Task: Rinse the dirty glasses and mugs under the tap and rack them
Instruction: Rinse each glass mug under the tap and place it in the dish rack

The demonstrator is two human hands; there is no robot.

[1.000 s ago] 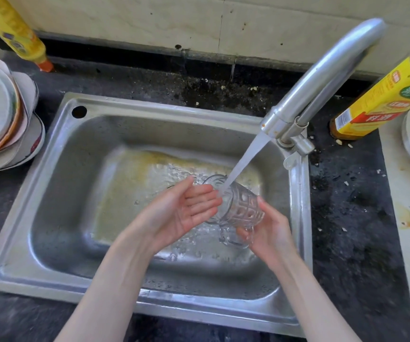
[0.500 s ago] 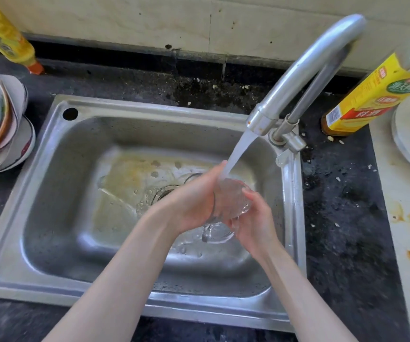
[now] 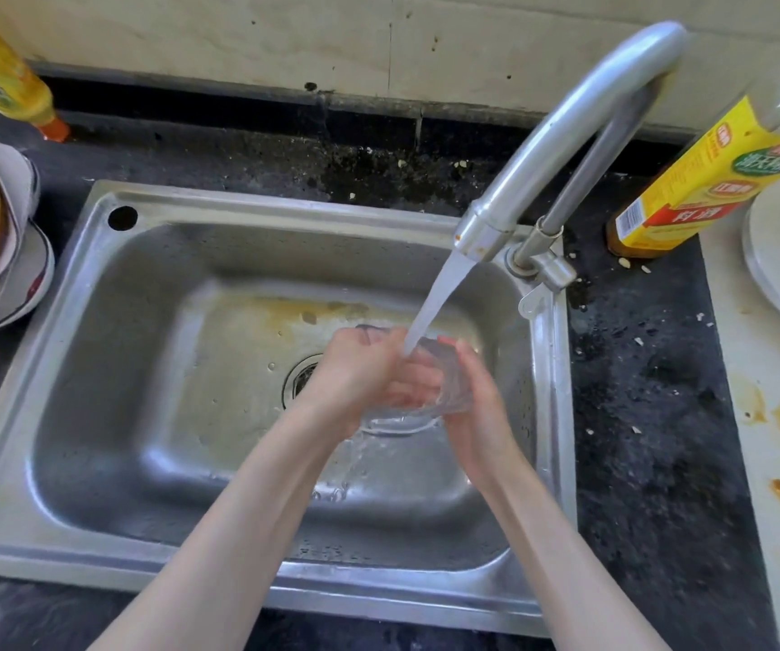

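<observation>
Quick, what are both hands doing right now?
Left hand: fingers curled round the glass, under the water.
Right hand: holds the same glass from the other side.

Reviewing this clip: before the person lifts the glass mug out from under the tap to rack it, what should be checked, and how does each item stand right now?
1. Water stream reaches the glass mug: ok.
2. Right hand grips the mug from outside: ok.
3. Left hand has its fingers in the mug: ok.
4. Mug free of residue: cannot tell.
5. Rack within reach: cannot tell, none in view.
6. Mug held over the sink: ok.
</observation>
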